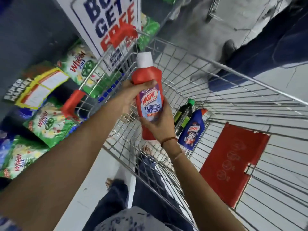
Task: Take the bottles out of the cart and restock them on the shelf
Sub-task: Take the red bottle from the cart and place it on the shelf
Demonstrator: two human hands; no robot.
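I hold a red Harpic bathroom cleaner bottle with a white cap above the wire cart. My left hand grips it at the neck from the left. My right hand wraps its lower half from below. Inside the cart, at the near right corner, lie a blue Harpic bottle and a dark bottle with a green cap, side by side. The shelf stands to the left, stocked with green detergent packs.
A white promotional sign leans at the shelf's end beside the cart. The cart's red child-seat flap is at the right. Another person's legs stand beyond the cart. A second cart is far back.
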